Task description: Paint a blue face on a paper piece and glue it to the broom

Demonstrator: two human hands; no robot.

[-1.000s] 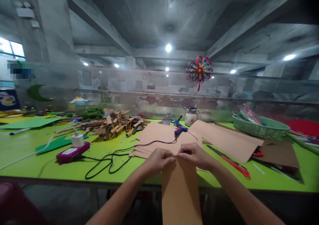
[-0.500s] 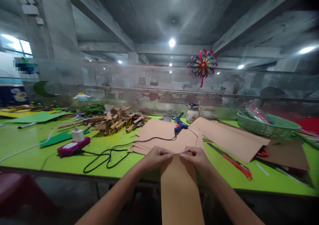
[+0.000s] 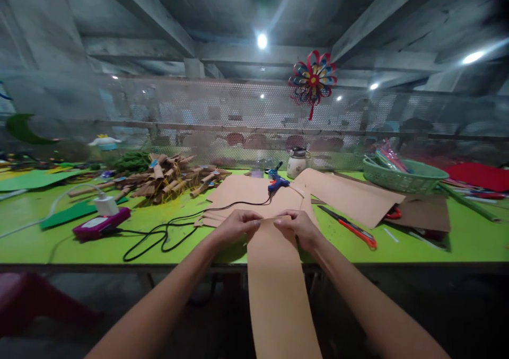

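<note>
A long strip of brown kraft paper (image 3: 276, 285) hangs from the table's front edge toward me. My left hand (image 3: 237, 226) pinches its upper left corner, and my right hand (image 3: 300, 227) pinches the upper right corner, thumbs on top. The top edge between them looks narrowly folded or rolled; the exact shape is too small to tell. Just beyond my hands lies a stack of brown paper sheets (image 3: 238, 189). On that stack rests a blue hot glue gun (image 3: 277, 183), its black cord running left.
Right of my hands lie a red-handled utility knife (image 3: 350, 226), another brown sheet (image 3: 350, 194) and a green basket (image 3: 405, 176). To the left are a purple power strip (image 3: 101, 224), looped black cord (image 3: 159, 231) and a pile of paper rolls (image 3: 170, 181). A jug (image 3: 297, 163) stands behind.
The camera view has shifted, so the table scene sits higher and a little left. Both hands still pinch the strip's top edge, and more of its length shows below.
</note>
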